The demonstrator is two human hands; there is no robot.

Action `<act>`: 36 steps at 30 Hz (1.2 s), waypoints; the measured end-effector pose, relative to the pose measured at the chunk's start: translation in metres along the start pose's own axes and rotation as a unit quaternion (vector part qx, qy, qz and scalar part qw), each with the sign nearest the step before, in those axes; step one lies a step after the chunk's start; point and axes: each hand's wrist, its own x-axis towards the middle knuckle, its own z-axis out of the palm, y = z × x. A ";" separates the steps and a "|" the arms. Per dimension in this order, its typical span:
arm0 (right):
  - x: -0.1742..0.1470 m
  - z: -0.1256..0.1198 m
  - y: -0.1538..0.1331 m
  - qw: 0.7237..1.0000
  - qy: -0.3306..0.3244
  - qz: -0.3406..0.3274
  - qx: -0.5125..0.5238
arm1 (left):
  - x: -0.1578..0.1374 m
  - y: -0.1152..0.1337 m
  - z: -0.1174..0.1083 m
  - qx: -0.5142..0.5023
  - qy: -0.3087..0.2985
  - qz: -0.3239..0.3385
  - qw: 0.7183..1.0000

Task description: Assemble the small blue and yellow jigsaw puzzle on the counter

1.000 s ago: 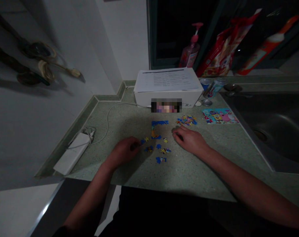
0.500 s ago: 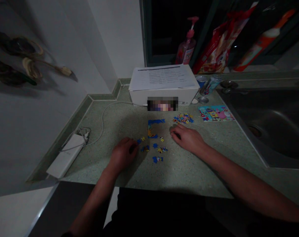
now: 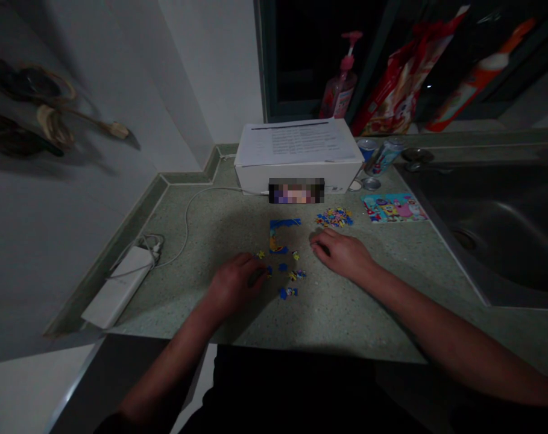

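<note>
On the counter, my left hand [image 3: 237,280] is bent, its fingertips closed at a small blue-and-brown puzzle piece [image 3: 269,272] that they partly cover. My right hand [image 3: 343,250] rests with curled fingers, thumb and forefinger close together; anything between them is too small to make out. Between the hands lies a C-shaped strip of joined puzzle pieces [image 3: 272,238]. Loose around it are a yellow piece [image 3: 260,255], a blue piece [image 3: 283,267], a yellow cluster [image 3: 297,275] and a blue-and-white one [image 3: 289,293]. A pile of puzzle pieces [image 3: 334,217] sits just beyond my right hand.
A white box [image 3: 251,178] with a printed sheet [image 3: 296,141] stands behind, a blurred-out item leaning at its front. A power strip [image 3: 120,286] and cable lie left. To the right are a colourful picture card [image 3: 395,208], cans [image 3: 384,157] and a sink [image 3: 495,229].
My left hand has shifted slightly right, now covering the blue piece beside it and part of the blue-and-brown one. My right hand stays in place.
</note>
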 end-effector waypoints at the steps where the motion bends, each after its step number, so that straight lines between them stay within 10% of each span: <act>1: 0.000 -0.001 0.000 1.000 -0.004 0.001 -0.006 | 0.005 0.005 -0.001 0.012 -0.024 0.028 0.999; 12: 0.005 0.003 0.011 0.999 0.037 -0.013 -0.001 | 0.047 0.020 0.004 0.065 -0.077 0.130 0.986; 23: 0.025 -0.016 -0.013 0.996 0.054 -0.073 -0.019 | 0.052 -0.026 -0.013 0.005 0.131 0.044 0.990; 36: 0.014 0.010 0.000 0.996 0.050 -0.065 -0.032 | 0.052 -0.014 -0.009 0.016 0.058 0.009 0.998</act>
